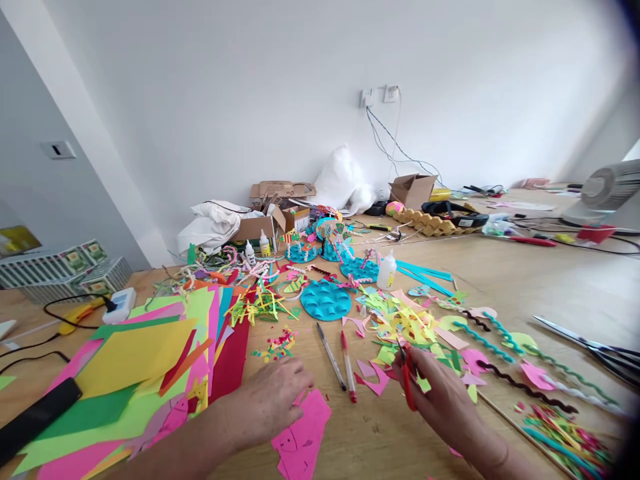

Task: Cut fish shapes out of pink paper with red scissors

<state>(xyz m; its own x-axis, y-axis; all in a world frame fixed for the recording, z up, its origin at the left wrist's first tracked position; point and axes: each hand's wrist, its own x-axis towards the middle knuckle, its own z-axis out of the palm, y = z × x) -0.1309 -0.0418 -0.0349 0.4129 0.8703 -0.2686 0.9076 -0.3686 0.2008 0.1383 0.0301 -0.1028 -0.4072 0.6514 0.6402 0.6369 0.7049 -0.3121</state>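
Note:
Beneath and beside my left hand (pixel 273 393) lies a bright pink sheet of paper (pixel 307 433) with dark outlines drawn on it. The hand's fingers are bent, and a gap shows between thumb and forefinger at the paper's upper edge. My right hand (pixel 443 393) grips small red-handled scissors (pixel 409 383); their blades point away over paper scraps and are hard to make out. Between the hands lie a black pen (pixel 331 355) and a red pen (pixel 349 367). Pink offcuts (pixel 376 380) are close to the scissors.
Stacked coloured paper (pixel 135 360) covers the left side. A blue scalloped disc (pixel 326 300), a glue bottle (pixel 387 271) and yellow-green scraps (pixel 410 323) are ahead. Twisted yarn strips (pixel 530 387) and large scissors (pixel 590 347) lie at right. Cardboard boxes (pixel 413 191) stand by the wall.

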